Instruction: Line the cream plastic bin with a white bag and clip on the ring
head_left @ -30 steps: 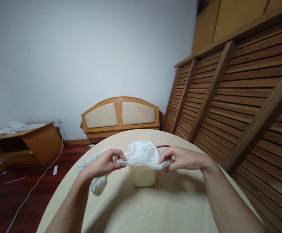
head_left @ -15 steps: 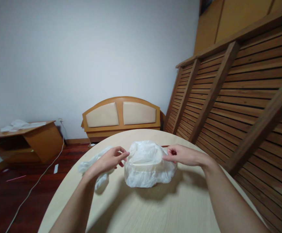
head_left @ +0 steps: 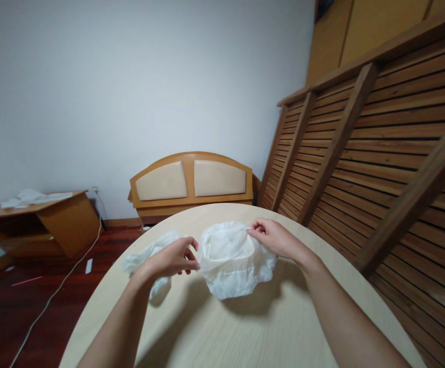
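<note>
A thin white plastic bag (head_left: pixel 230 278) stands puffed up in the middle of the round table (head_left: pixel 284 327), its rounded mouth facing up and toward me. Whether it covers or lines something is hidden by the crumpled film. My right hand (head_left: pixel 270 236) pinches the far right part of its rim between thumb and fingers. At the left edge, my left hand (head_left: pixel 176 257) has its fingers curled, with the tips closed on the film. Just behind my left wrist lies a second crumpled white plastic bag (head_left: pixel 163 241), partly covered by the hand and forearm.
A wooden headboard (head_left: pixel 191 180) with two cream panels stands behind the table. Slatted wooden panels (head_left: pixel 360 153) lean along the right. To the left, a low cabinet (head_left: pixel 72 220) bears white sheeting (head_left: pixel 30 197); a white cable (head_left: pixel 59 286) crosses the dark red floor.
My right hand has moved left and a little up to the bag's rim. My left hand has dropped slightly at the left edge. The bag's mouth has become rounder and a brown strip behind it is hidden.
</note>
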The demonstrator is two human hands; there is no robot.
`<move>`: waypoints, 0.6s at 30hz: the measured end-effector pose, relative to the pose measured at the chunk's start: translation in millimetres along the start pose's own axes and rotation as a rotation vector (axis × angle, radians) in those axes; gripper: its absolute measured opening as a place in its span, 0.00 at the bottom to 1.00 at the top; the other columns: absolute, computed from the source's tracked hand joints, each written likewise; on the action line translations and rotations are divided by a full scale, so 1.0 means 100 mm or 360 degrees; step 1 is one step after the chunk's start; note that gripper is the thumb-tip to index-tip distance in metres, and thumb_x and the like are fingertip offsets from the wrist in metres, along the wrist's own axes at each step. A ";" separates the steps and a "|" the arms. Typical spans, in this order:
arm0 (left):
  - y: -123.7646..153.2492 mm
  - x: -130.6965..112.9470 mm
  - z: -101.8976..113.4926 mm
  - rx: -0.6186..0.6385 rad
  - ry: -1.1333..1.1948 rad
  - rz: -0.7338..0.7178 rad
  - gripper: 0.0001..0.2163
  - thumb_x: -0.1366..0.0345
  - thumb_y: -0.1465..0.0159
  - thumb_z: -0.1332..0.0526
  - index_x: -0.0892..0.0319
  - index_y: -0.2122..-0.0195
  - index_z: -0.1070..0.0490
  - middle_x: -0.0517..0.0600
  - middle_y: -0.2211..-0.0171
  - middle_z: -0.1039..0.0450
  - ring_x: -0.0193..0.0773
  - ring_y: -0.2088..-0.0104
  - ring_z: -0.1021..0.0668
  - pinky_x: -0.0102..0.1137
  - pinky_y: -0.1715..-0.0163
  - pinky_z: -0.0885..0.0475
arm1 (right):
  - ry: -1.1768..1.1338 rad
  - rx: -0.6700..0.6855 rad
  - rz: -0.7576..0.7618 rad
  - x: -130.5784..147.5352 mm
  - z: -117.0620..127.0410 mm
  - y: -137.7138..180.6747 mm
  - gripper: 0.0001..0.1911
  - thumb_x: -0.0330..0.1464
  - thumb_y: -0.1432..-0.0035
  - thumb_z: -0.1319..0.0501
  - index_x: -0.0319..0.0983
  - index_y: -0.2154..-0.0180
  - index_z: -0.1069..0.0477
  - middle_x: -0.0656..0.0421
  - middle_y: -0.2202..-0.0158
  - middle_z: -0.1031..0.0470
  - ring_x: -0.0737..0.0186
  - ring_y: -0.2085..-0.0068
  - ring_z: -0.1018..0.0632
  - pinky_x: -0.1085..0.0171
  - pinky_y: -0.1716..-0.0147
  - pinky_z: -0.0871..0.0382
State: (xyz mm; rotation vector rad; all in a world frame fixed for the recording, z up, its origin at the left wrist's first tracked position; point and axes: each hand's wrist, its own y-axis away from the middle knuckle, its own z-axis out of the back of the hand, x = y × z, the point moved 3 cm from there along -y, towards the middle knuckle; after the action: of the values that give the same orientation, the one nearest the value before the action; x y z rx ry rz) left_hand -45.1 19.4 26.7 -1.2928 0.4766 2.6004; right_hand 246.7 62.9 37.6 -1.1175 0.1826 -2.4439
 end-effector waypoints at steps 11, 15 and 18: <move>-0.19 -0.03 0.08 -0.0742 0.0018 -0.0384 0.19 0.64 0.40 0.41 0.64 0.48 0.32 0.64 0.46 0.25 0.47 0.51 0.21 0.39 0.52 0.28 | 0.0161 0.0035 0.0401 0.41 -0.03 0.10 0.20 0.43 0.40 0.34 0.41 0.49 0.25 0.52 0.47 0.23 0.52 0.45 0.26 0.54 0.44 0.35; -0.34 -0.07 -0.07 -0.0609 0.0348 -0.0528 0.20 0.52 0.38 0.39 0.62 0.52 0.26 0.59 0.52 0.21 0.45 0.53 0.20 0.36 0.53 0.27 | 0.0222 0.0149 0.0524 0.47 -0.13 0.09 0.14 0.38 0.41 0.32 0.40 0.54 0.21 0.53 0.54 0.20 0.53 0.48 0.25 0.55 0.46 0.34; -0.41 0.02 -0.07 -0.0718 0.0420 -0.0441 0.20 0.47 0.43 0.37 0.62 0.66 0.24 0.54 0.68 0.21 0.42 0.66 0.20 0.33 0.66 0.27 | 0.0238 0.0110 0.0608 0.49 -0.09 0.08 0.03 0.33 0.41 0.31 0.40 0.66 0.20 0.56 0.63 0.20 0.55 0.53 0.24 0.58 0.51 0.33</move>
State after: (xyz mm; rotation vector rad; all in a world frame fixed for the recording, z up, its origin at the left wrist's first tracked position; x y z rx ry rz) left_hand -28.2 54.4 13.0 -1.7070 -0.2604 2.3890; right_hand 214.2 32.8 62.7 -0.7861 0.3233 -2.1710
